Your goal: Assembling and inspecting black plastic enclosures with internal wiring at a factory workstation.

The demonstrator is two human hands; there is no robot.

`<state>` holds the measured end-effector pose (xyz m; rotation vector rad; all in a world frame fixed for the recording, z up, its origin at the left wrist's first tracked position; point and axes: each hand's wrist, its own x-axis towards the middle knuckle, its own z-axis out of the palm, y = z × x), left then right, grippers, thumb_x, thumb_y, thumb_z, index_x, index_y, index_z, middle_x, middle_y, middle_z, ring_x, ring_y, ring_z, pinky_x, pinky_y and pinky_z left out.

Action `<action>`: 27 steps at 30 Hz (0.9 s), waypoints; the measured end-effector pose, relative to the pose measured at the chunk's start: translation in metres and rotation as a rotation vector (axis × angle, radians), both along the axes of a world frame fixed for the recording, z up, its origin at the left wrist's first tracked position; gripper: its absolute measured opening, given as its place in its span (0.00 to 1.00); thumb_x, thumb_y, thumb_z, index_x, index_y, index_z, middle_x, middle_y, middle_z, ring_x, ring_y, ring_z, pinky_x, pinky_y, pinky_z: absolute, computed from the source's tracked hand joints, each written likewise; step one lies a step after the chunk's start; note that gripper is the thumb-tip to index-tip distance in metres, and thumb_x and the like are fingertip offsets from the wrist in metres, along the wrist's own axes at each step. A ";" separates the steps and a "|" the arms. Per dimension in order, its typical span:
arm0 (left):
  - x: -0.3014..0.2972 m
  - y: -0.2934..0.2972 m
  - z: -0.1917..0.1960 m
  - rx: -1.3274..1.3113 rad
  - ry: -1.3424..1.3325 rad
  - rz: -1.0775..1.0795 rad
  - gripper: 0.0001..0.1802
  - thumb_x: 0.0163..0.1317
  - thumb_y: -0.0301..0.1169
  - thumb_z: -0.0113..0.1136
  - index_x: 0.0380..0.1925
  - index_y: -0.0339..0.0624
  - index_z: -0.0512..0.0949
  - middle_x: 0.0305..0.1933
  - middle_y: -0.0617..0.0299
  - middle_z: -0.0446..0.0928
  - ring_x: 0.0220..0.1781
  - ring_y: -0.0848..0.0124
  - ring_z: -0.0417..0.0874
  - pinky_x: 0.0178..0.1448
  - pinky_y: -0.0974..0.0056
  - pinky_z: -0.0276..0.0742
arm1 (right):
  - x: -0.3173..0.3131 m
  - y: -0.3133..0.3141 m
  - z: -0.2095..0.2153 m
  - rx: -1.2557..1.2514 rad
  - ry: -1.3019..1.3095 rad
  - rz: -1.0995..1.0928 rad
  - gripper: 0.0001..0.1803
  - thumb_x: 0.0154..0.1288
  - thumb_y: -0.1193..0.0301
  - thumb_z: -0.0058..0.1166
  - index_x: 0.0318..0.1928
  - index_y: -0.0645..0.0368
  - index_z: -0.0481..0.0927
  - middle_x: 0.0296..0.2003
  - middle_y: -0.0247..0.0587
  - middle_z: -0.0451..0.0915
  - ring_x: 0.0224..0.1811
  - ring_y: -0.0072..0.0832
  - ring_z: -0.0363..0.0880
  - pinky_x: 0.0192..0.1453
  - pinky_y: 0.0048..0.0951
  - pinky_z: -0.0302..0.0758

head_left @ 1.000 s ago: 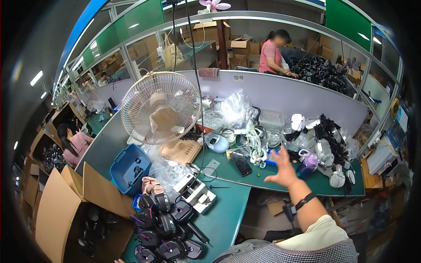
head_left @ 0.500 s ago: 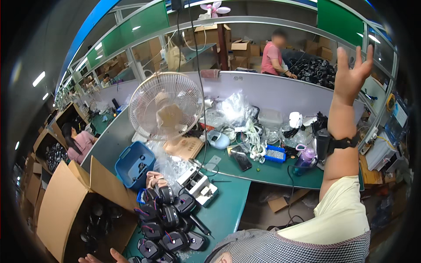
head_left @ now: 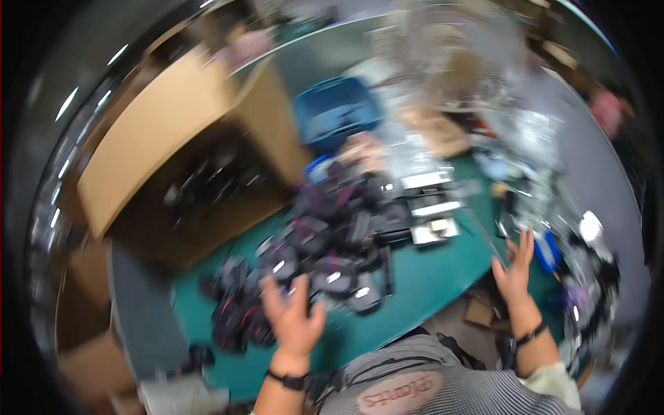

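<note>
"Where did the black housings [head_left: 309,234] lie from your left grip [head_left: 296,326]?"

"Heaped on the green bench [head_left: 425,277], just beyond its fingertips. From my angle the fingers overlapped the heap's near edge, but blur kept me from telling whether they touched it."

"Was it holding anything?"

"No, I saw it spread wide, with nothing in it."

"And the right grip [head_left: 513,278]?"

"Wide too, and bare. I had it near the bench's right side, well apart from the heap, with a small blue tray [head_left: 546,252] just beside it."

"What stood around the heap?"

"I saw an open carton [head_left: 162,124] to its left, a blue basin [head_left: 319,104] behind, and a white device [head_left: 429,183] at its right."
</note>
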<state>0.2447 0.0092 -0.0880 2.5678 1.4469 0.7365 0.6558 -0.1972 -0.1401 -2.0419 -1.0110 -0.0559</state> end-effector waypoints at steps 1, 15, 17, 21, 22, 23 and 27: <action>0.001 -0.001 -0.016 -0.015 -0.028 -0.013 0.34 0.49 0.34 0.68 0.60 0.45 0.75 0.74 0.31 0.48 0.76 0.37 0.51 0.76 0.45 0.50 | -0.034 0.002 -0.023 -0.053 0.030 0.085 0.50 0.51 0.78 0.63 0.73 0.50 0.53 0.74 0.55 0.43 0.62 0.48 0.72 0.59 0.44 0.77; -0.144 -0.044 -0.051 -0.118 -0.236 0.335 0.33 0.55 0.27 0.65 0.64 0.41 0.70 0.76 0.40 0.46 0.72 0.42 0.61 0.71 0.49 0.63 | -0.196 0.123 -0.015 -0.324 0.051 1.207 0.21 0.54 0.73 0.65 0.50 0.57 0.82 0.45 0.44 0.83 0.43 0.40 0.83 0.47 0.34 0.81; -0.165 -0.041 -0.049 -0.130 -0.328 0.371 0.32 0.56 0.27 0.65 0.63 0.40 0.70 0.75 0.41 0.49 0.70 0.45 0.64 0.70 0.50 0.64 | -0.205 0.136 -0.002 -0.362 0.025 1.244 0.20 0.54 0.73 0.64 0.49 0.57 0.82 0.42 0.44 0.83 0.41 0.39 0.83 0.45 0.34 0.81; -0.199 -0.032 -0.039 0.044 -0.194 0.406 0.27 0.58 0.27 0.63 0.59 0.39 0.72 0.74 0.44 0.54 0.64 0.53 0.71 0.66 0.54 0.70 | -0.219 0.152 0.021 -0.386 -0.036 1.272 0.18 0.54 0.73 0.64 0.48 0.57 0.83 0.36 0.44 0.83 0.37 0.38 0.83 0.41 0.35 0.80; -0.205 -0.027 -0.037 0.064 -0.206 0.411 0.27 0.58 0.27 0.63 0.59 0.39 0.72 0.74 0.44 0.54 0.64 0.53 0.71 0.66 0.54 0.70 | -0.221 0.156 0.028 -0.442 -0.031 1.257 0.18 0.54 0.73 0.64 0.48 0.57 0.83 0.36 0.44 0.83 0.37 0.38 0.83 0.41 0.35 0.79; -0.211 -0.021 -0.035 0.010 -0.367 0.459 0.25 0.57 0.26 0.63 0.57 0.38 0.73 0.72 0.44 0.57 0.59 0.55 0.74 0.62 0.56 0.72 | -0.224 0.158 0.034 -0.451 0.008 1.234 0.18 0.54 0.74 0.64 0.47 0.57 0.83 0.36 0.44 0.83 0.36 0.39 0.83 0.41 0.35 0.79; -0.228 0.030 -0.023 -0.050 -0.597 0.491 0.22 0.58 0.27 0.63 0.55 0.39 0.75 0.68 0.48 0.63 0.46 0.65 0.79 0.53 0.62 0.77 | -0.220 0.165 0.037 -0.389 -0.036 1.149 0.17 0.54 0.71 0.64 0.46 0.56 0.83 0.32 0.43 0.82 0.35 0.39 0.82 0.39 0.36 0.78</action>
